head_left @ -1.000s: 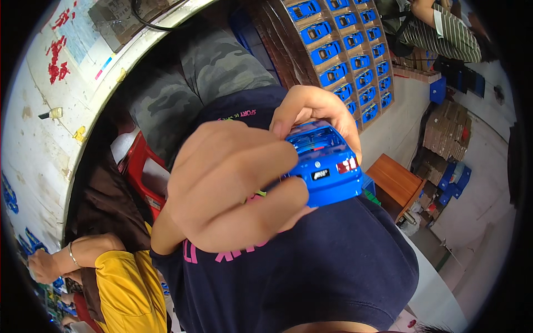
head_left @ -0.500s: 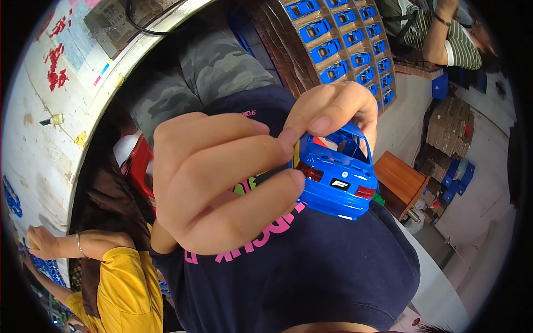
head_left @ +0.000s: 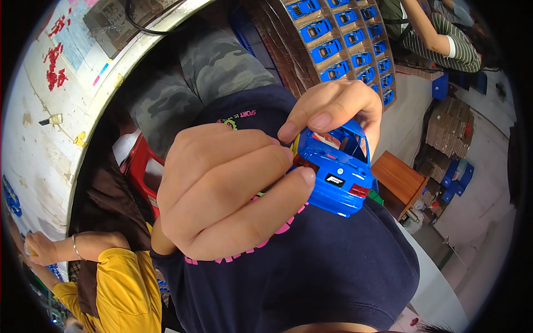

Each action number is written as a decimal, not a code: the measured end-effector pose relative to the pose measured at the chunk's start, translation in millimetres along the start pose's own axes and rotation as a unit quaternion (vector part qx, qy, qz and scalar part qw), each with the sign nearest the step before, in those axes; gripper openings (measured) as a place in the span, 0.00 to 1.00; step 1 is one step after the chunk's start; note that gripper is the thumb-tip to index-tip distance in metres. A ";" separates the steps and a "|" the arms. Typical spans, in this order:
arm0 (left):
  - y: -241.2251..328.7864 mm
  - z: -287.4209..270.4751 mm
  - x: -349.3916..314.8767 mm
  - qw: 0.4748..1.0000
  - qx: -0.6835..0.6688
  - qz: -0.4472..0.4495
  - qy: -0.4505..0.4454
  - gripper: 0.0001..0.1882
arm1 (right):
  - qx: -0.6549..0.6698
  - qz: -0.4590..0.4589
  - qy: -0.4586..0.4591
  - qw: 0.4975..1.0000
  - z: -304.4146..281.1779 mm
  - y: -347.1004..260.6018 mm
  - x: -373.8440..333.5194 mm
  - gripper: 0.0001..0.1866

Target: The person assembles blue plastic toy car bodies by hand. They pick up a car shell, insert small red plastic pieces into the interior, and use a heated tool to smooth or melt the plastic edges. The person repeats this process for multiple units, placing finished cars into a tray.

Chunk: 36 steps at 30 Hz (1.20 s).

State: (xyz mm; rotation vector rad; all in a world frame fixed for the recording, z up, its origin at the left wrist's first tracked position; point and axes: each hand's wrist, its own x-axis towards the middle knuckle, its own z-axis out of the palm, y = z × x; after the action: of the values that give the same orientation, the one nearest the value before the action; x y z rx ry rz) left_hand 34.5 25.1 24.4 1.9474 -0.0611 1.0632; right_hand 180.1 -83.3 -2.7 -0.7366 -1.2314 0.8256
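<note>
We see a blue toy car body (head_left: pixel 328 191) raised in front of a navy shirt (head_left: pixel 338 261), its rear end facing us. Above the car, the right hand (head_left: pixel 337 108) wraps narrowly around its roof (head_left: pixel 353 129) and far side. Left of the car, the left hand (head_left: pixel 230 191) is curled, its fingertips bunched at the rear corner near a yellow edge (head_left: pixel 295 146); whether they pinch a small part, we cannot tell. The glossy shell could slip if the right hand's hold loosened while the left pushed, and it might tumble down past the shirt. Pressing too hard could nudge the red tail light (head_left: pixel 304 161) beside the left fingertips askew, unnoticed, since those fingers partly hide that corner from us.
</note>
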 end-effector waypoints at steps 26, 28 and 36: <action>-8.5 14.2 -2.1 0.982 -0.185 -0.007 0.028 0.25 | 0.272 -0.019 -0.073 0.959 -9.4 17.0 -6.5 0.39; -8.7 18.4 -3.0 0.983 -0.180 -0.003 0.047 0.25 | 0.277 -0.019 -0.071 0.958 -8.6 18.2 -7.2 0.39; -13.6 15.4 -7.2 0.993 -0.118 0.001 0.030 0.16 | 0.280 0.049 -0.047 0.958 -7.3 17.1 -16.3 0.43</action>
State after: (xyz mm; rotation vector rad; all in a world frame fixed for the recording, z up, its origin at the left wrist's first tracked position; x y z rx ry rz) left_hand 45.7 19.7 6.6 1.7027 -0.1492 1.0655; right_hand 182.8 -88.8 -26.7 -0.2983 -0.9764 1.2351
